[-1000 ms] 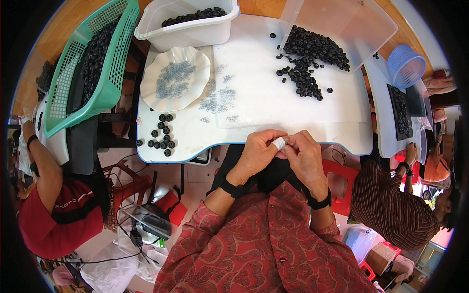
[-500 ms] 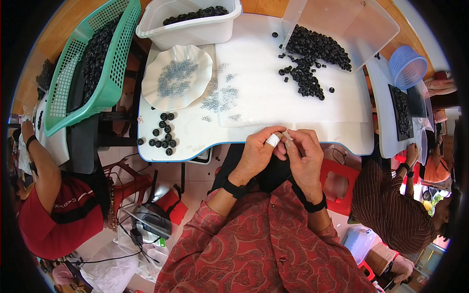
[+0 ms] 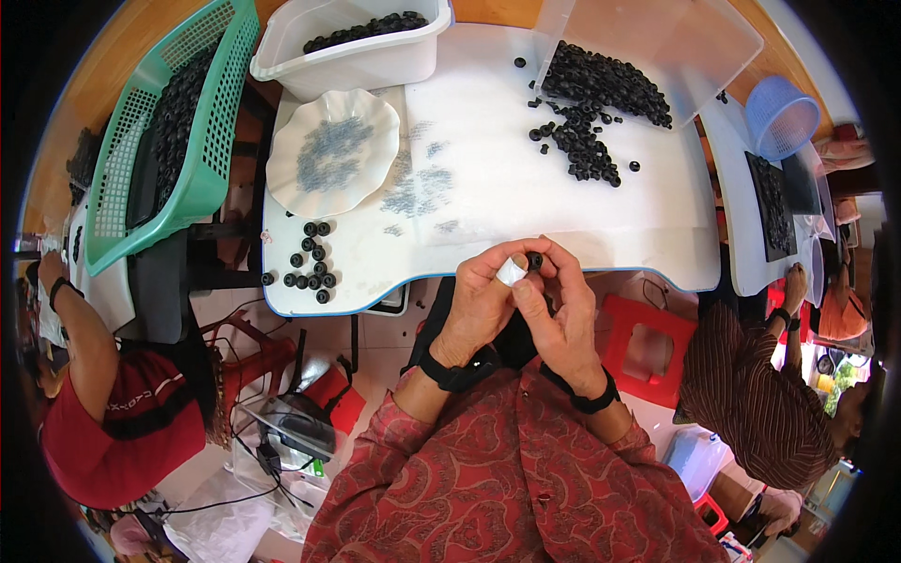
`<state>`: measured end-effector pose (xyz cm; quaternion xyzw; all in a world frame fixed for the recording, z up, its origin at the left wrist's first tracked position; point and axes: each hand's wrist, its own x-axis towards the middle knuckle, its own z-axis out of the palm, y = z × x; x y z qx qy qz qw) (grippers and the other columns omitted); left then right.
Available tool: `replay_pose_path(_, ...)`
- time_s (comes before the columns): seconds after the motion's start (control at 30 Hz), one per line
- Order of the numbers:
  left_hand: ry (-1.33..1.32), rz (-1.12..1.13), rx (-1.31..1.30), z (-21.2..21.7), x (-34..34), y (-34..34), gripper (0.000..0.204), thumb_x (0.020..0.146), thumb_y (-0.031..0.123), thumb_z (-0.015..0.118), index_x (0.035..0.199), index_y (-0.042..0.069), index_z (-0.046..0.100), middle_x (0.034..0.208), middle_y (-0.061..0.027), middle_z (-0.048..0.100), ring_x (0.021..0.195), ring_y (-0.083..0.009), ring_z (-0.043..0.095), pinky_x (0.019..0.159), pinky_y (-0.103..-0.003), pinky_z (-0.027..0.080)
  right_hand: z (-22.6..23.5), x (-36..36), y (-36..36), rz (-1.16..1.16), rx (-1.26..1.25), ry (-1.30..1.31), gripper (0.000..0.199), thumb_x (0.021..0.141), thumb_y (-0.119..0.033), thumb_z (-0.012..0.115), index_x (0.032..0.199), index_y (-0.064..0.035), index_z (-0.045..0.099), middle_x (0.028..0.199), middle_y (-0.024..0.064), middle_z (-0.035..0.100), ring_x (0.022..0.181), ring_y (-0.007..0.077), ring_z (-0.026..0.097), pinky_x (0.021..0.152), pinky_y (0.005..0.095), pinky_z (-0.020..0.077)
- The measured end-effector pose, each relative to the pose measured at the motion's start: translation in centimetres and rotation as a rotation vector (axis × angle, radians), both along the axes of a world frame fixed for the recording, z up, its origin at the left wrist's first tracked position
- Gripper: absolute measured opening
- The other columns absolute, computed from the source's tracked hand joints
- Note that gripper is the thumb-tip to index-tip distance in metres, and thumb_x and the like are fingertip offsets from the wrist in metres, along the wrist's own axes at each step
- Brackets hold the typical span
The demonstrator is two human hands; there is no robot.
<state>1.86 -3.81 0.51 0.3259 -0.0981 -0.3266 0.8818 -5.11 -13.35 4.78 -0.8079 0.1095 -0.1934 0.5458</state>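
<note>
White tabletop (image 3: 526, 202) filled the view. At its near edge the left hand (image 3: 483, 305) and right hand (image 3: 558, 310) met, fingertips pinching a small black ring (image 3: 535, 260) together. Beyond, more black rings (image 3: 587, 113) spilled from a tipped clear bin (image 3: 676, 42); a white tub (image 3: 352, 47) and green basket (image 3: 169, 131) held others, a scalloped plate (image 3: 333, 150) tiny grey parts.

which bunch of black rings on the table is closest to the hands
The small cluster of black rings at the table's near-left edge; the big pile lies far across by the clear bin.
</note>
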Motion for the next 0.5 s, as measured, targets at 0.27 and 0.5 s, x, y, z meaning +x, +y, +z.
replay_pose_path(0.27,0.006,0.014,0.013,0.40,-0.53,0.10,0.028,0.093,0.005,0.057,0.120,-0.002,0.062,0.093,0.0030,0.052,0.081,-0.0067,0.054,0.076,-0.021,0.047,0.21,0.69,0.52,-0.055,-0.015,0.023,0.055,0.088,-0.021,0.069,0.128,0.0078,0.046,0.087,0.0132,0.060,0.077,0.0166,0.058,0.065,0.0285,0.0473)
replay_pose_path(0.5,-0.071,0.081,0.055,0.50,-0.94,-0.35,0.037,0.094,0.022,0.064,0.119,-0.006,0.060,0.093,0.0033,0.051,0.081,-0.0048,0.051,0.073,-0.019,0.047,0.49,0.83,0.34,-0.055,0.026,0.038,0.052,0.089,-0.024,0.068,0.125,0.0075,0.047,0.082,0.0106,0.060,0.069,0.0126,0.055,0.060,0.0266,0.0453)
